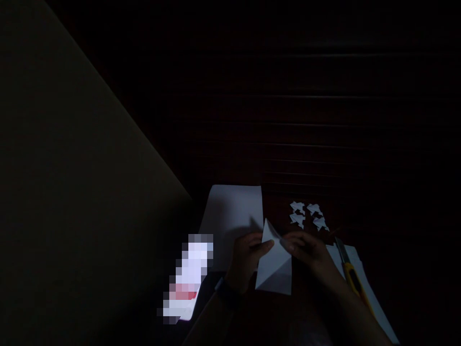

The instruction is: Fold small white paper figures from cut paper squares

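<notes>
Darkness covered most of the scene; only a lit patch around five o'clock showed the work. Largest there was a white sheet that lay flat on the dark table, at eleven o'clock from the hands. A second pale sheet lay at three o'clock, with a yellow utility knife resting on it, its blade end toward twelve.

Between the hands stood the folded paper, white and creased into a kite-like shape. Its long axis ran roughly from twelve to six, the sharp tip pointing up toward twelve and the broad, square-cut edge lying at six. One diagonal crease crossed its upper half.

The left hand pinched the paper's left edge, fingers together and thumb pressed on the fold. The right hand gripped the upper right edge near the tip, fingers closed on it. A dark band sat on the left wrist.

Smallest were four small folded paper figures, set in two pairs at one o'clock from the hands, apart from the paper.
</notes>
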`<state>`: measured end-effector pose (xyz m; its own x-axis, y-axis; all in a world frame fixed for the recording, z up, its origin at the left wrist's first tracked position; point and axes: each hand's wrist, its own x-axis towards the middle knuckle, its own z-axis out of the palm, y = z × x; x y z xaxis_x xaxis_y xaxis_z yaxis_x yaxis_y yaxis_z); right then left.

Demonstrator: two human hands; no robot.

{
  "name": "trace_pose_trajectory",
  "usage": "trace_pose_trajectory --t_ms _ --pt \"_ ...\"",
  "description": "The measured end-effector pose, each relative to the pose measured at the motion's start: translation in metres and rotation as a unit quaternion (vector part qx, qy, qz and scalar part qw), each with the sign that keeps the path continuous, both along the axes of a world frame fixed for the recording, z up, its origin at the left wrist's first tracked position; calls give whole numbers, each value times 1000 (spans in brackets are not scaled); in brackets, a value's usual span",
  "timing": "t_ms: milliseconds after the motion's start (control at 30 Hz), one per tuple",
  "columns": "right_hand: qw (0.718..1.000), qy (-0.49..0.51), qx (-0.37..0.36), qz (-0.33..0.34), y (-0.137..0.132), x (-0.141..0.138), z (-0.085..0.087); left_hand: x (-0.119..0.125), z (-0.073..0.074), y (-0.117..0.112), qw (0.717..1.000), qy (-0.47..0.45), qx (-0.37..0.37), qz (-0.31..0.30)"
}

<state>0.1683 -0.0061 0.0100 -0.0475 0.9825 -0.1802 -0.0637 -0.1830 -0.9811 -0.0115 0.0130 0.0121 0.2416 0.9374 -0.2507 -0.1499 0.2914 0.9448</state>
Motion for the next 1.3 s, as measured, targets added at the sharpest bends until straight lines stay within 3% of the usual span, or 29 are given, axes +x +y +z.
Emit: trace_pose_trajectory --t_ms 133,333,433,567,667,800,900,967,1033,1067,1167,1300 --pt "997 35 -46 -42 -1 -3 -1 -2 0 1 998 42 0 41" --pt "994 58 -70 55 -4 -10 -1 -2 2 2 990 67 36 115" --pt "997 52 -55 -9 -1 -7 -7 1 3 -3 994 1 18 109" --pt "991 -10 -20 -130 4 9 -14 -2 8 -5 996 -71 -40 34" --pt "975 -156 31 -157 7 22 -11 -12 16 2 993 -112 -20 1" --pt "961 -261 88 -25 6 28 -1 -21 21 12 988 -155 8 -4" --pt "963 -235 103 77 3 21 4 -17 11 9 992 -92 -24 -83" --pt "969 -209 93 91 1 14 7 -11 1 3 990 6 -5 -142" --pt "976 -189 89 66 -1 7 9 -6 -9 -3 975 66 22 -210" --pt "978 -179 92 44 -1 4 10 -4 -12 -5 973 77 25 -216" --pt "987 -132 86 -21 1 0 8 1 -13 -8 987 46 4 -153" --pt "995 -76 5 -71 4 3 -1 2 -5 -5 999 -27 -28 -38"
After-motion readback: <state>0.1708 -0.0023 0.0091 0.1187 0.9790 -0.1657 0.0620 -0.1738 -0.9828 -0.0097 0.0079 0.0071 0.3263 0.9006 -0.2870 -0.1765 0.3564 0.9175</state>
